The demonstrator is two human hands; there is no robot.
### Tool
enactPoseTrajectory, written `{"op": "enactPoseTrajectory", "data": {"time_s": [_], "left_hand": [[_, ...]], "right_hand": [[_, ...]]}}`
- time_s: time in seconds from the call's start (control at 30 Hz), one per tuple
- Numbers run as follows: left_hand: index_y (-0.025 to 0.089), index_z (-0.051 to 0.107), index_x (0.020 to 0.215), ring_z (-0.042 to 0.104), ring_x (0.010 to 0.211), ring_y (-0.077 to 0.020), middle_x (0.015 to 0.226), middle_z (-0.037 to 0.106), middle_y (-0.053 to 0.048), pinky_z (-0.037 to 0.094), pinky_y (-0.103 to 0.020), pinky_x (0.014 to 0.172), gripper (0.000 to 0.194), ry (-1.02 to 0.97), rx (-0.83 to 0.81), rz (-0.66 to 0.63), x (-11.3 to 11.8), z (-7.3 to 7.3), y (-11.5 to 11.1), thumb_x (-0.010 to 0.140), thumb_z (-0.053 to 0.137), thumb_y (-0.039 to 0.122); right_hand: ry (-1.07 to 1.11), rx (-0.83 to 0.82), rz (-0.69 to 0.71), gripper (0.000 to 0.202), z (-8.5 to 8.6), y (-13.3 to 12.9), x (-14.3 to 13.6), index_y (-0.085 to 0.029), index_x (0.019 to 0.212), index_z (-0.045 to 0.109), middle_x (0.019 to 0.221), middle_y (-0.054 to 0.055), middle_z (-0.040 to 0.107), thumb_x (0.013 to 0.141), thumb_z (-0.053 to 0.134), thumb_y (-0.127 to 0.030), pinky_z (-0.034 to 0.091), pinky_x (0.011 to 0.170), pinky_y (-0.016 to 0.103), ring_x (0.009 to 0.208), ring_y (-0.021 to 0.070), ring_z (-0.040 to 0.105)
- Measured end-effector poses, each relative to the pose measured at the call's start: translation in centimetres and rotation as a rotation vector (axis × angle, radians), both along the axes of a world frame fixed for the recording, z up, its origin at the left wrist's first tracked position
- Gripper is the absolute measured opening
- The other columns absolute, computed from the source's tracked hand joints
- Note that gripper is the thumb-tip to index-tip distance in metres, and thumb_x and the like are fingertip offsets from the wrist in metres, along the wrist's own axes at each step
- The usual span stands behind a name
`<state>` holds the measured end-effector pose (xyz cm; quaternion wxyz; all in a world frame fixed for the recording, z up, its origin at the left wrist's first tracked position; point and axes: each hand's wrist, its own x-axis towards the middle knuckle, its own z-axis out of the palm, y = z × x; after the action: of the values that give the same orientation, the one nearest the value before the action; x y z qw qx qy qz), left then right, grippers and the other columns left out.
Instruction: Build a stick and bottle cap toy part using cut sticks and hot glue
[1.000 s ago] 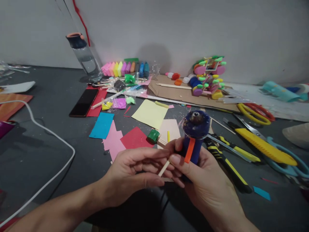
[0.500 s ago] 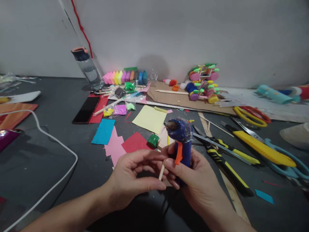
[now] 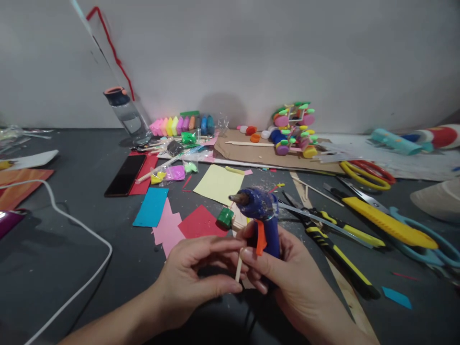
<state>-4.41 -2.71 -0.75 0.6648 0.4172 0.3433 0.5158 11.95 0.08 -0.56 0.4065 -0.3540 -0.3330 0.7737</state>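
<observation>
My right hand (image 3: 298,268) is wrapped round the handle of a blue glue gun (image 3: 264,211) with an orange trigger, its nozzle pointing left. Between my right thumb and fingers one end of a short wooden stick (image 3: 238,268) is pinched. My left hand (image 3: 197,273) curves around the same stick from the left, thumb near its lower end and fingertips at its top. Behind the hands lie a green cylinder (image 3: 224,218), a red paper (image 3: 203,222) and a yellow paper (image 3: 218,184).
A black phone (image 3: 125,176) and a tilted bottle (image 3: 129,117) are at the left. To the right lie pliers (image 3: 338,258), a yellow cutter (image 3: 391,220) and scissors (image 3: 373,196). A white cable (image 3: 82,225) crosses the left side. Colourful figures (image 3: 294,129) stand on cardboard.
The view has tipped and shifted slightly, so the table sits lower in the picture. The glue gun's nozzle has shifted slightly left. Both hands keep nearly the same pose around the stick.
</observation>
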Motion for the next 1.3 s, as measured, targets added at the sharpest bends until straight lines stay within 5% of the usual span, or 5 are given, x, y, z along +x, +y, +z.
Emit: {"op": "enactPoseTrajectory", "data": {"time_s": [0.23, 0.43, 0.6, 1.07, 1.3], "left_hand": [[0.023, 0.081, 0.096, 0.072, 0.068, -0.0124, 0.078, 0.078, 0.0, 0.06, -0.018, 0.067, 0.04, 0.105, -0.059, 0.156, -0.4, -0.3, 0.1, 0.062, 0.087, 0.003], [0.021, 0.075, 0.1, 0.072, 0.065, -0.0124, 0.079, 0.075, 0.0, 0.061, -0.02, 0.065, 0.04, 0.072, -0.108, 0.264, -0.5, -1.1, -0.1, 0.065, 0.089, 0.012], [0.02, 0.071, 0.098, 0.069, 0.057, -0.0114, 0.073, 0.071, 0.002, 0.061, -0.021, 0.057, 0.036, -0.017, -0.079, 0.193, -0.7, -1.6, 0.3, 0.067, 0.088, 0.012], [0.024, 0.073, 0.101, 0.064, 0.058, -0.0083, 0.074, 0.069, 0.004, 0.059, -0.018, 0.055, 0.035, 0.016, -0.073, 0.308, -1.5, -1.6, 1.5, 0.071, 0.084, 0.011], [0.027, 0.08, 0.094, 0.068, 0.063, -0.0059, 0.072, 0.075, 0.004, 0.058, -0.01, 0.063, 0.043, 0.015, -0.027, 0.331, -1.4, -0.7, 1.4, 0.062, 0.087, -0.001]], "right_hand": [[-0.088, 0.093, -0.01, 0.038, -0.2, -0.2, 0.7, -0.019, 0.09, 0.061, 0.063, -0.006, 0.055, 0.071, 0.089, -0.037, 0.034, 0.041, 0.013, 0.045, 0.0039, 0.04], [-0.052, 0.133, 0.087, 0.052, -0.2, -0.2, 1.6, -0.02, 0.106, 0.066, 0.085, 0.001, 0.062, 0.067, 0.091, -0.044, 0.046, 0.065, 0.019, 0.073, 0.0106, 0.054], [0.077, 0.108, 0.085, 0.04, 0.3, 0.2, 1.3, -0.016, 0.082, 0.063, 0.057, -0.004, 0.052, 0.075, 0.084, -0.049, 0.035, 0.049, 0.019, 0.049, 0.006, 0.042], [-0.503, 0.212, -0.363, 0.035, 3.2, -0.1, 2.6, -0.021, 0.075, 0.076, 0.074, 0.007, 0.075, 0.057, 0.092, -0.047, 0.058, 0.053, 0.028, 0.061, 0.0215, 0.068], [-0.472, 0.078, -0.213, 0.052, 0.1, -0.9, 5.6, -0.021, 0.092, 0.081, 0.094, 0.015, 0.077, 0.064, 0.084, -0.065, 0.064, 0.076, 0.04, 0.086, 0.0333, 0.074]]}}
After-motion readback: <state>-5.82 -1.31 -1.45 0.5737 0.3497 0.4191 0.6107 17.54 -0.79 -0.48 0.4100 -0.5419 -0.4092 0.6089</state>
